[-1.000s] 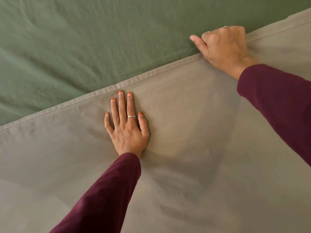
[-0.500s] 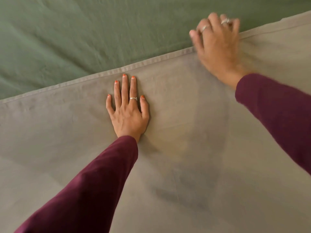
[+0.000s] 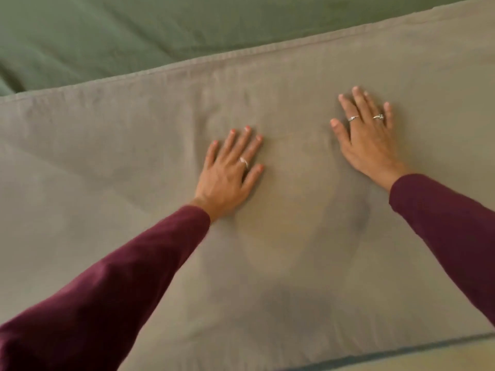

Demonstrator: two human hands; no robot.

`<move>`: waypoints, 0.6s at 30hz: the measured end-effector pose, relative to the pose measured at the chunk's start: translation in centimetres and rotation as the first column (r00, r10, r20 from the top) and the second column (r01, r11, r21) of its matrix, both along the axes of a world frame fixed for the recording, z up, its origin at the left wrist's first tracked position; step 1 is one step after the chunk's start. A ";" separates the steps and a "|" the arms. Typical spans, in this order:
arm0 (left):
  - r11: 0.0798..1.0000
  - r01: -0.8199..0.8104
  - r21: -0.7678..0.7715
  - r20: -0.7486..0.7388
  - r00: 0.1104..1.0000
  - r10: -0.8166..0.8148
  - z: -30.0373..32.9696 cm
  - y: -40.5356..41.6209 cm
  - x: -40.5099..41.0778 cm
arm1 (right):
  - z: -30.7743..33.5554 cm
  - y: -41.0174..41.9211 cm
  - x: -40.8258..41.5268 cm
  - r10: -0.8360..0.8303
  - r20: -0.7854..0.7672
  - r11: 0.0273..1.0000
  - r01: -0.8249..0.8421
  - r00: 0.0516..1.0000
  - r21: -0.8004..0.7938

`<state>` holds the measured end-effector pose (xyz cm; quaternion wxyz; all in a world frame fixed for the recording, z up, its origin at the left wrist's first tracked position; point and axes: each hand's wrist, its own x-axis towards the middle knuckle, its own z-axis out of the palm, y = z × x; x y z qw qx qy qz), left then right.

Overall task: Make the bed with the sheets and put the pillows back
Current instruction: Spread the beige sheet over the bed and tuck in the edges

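A grey-beige top sheet [image 3: 294, 250] covers most of the view, its hemmed edge running from the left up to the top right. Beyond that hem lies the green fitted sheet [image 3: 134, 36]. My left hand [image 3: 230, 172] rests flat, palm down, on the grey sheet near the middle, fingers slightly apart. My right hand [image 3: 367, 137] lies flat on the same sheet further right and a little higher, fingers spread, holding nothing. Both arms wear dark red sleeves. No pillows are in view.
At the bottom right the grey sheet's near edge drops off, with a dark strip [image 3: 375, 357] and a paler surface below it.
My right hand let go of the sheet's hem and came down flat onto the sheet. Both hands slid back from the hem toward me, and the view shifted.
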<state>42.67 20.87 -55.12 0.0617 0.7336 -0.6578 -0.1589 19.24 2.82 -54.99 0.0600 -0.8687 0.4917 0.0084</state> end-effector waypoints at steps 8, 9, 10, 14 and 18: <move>0.841 0.540 -0.038 -0.051 0.839 -0.541 0.1 16.2 -15.2 | 0.7 6.7 3.6 0.249 -0.037 0.968 -0.247 0.968 0.047; 0.832 0.554 -0.034 -0.057 0.830 -0.555 0.3 17.2 -16.0 | 0.5 8.0 4.6 0.287 -0.034 0.957 -0.285 0.957 0.054; 0.824 0.565 -0.039 -0.062 0.822 -0.566 0.4 18.0 -16.4 | 0.4 9.5 5.6 0.327 -0.028 0.944 -0.325 0.945 0.058; 0.749 0.653 -0.112 -0.060 0.748 -0.661 0.9 21.1 -14.7 | -0.5 16.4 9.8 0.538 0.015 0.840 -0.538 0.843 0.077; 0.811 0.536 -0.234 -0.060 0.824 -0.563 2.5 25.2 -8.4 | -0.7 25.7 9.0 0.737 0.082 0.665 -0.741 0.671 0.089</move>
